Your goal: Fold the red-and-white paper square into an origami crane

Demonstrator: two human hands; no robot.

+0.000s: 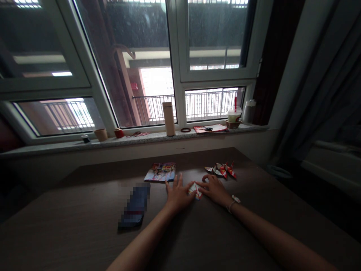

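Note:
A small folded piece of patterned paper (198, 192), white with red and other colours, lies on the table between my hands. My left hand (180, 195) rests at its left side, thumb and forefinger holding the paper while the other fingers spread over the tabletop. From the right, my right hand (216, 189) has its thumb and forefinger on the paper's edge, with the remaining fingers curled. Just beyond my right hand sit several folded paper cranes (222, 170) in red and white. A stack of printed paper sheets (160, 172) lies past my left hand.
A dark, pixelated flat object (134, 206) lies left of my left forearm on the brown table (84, 203). On the windowsill stand a tan bottle (169, 119), a paper cup (100, 134), a drink cup with a red straw (234, 114), and scissors (208, 129) on red papers.

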